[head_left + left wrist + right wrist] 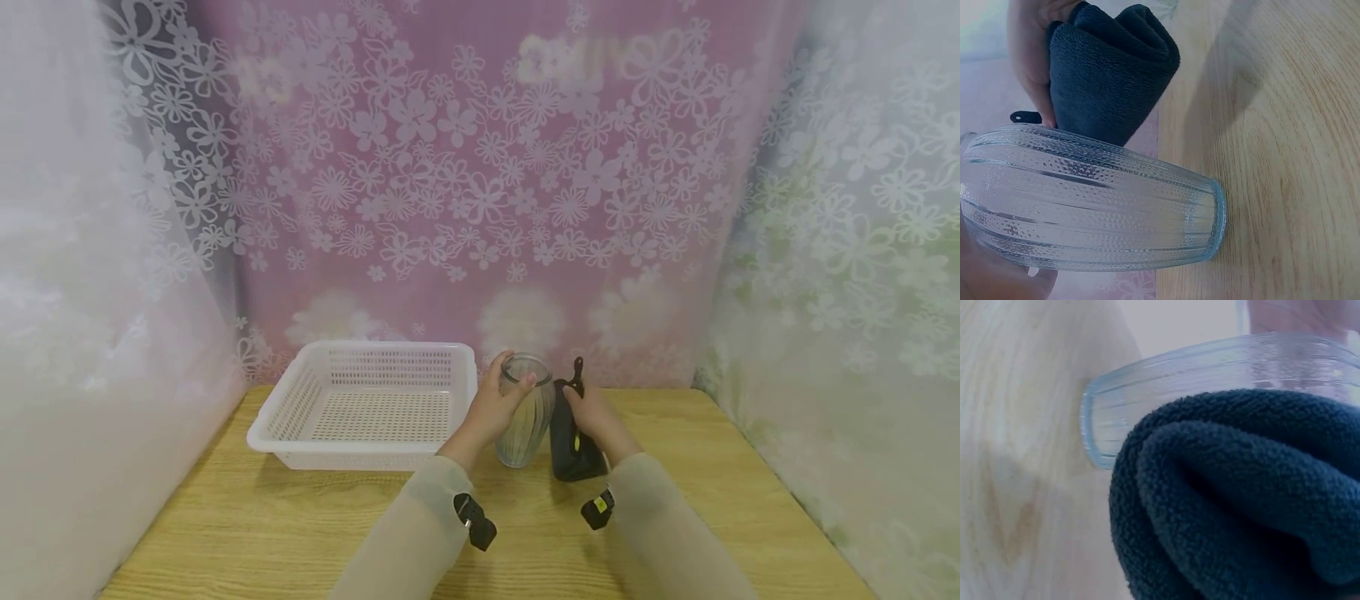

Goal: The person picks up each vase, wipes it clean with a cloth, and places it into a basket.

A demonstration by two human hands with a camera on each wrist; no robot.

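My left hand (489,410) grips a clear ribbed glass vase (522,435) near its rim, with the thumb at the front of the mouth. The vase stands roughly upright; whether its base touches the table I cannot tell. In my right hand (597,418) is a folded dark towel (567,446), held just right of the vase. A black hanging loop (578,369) sticks up from the towel's top. In the left wrist view the towel (1107,72) lies against or very near the glass (1097,200). Towel folds (1241,481) hide part of the vase in the right wrist view.
A white perforated plastic basket (362,461) stands on the wooden table (300,533), left of the vase. Flowered curtains (487,167) close off the back and both sides. A black camera (474,522) sits at the left wrist, another (597,510) at the right.
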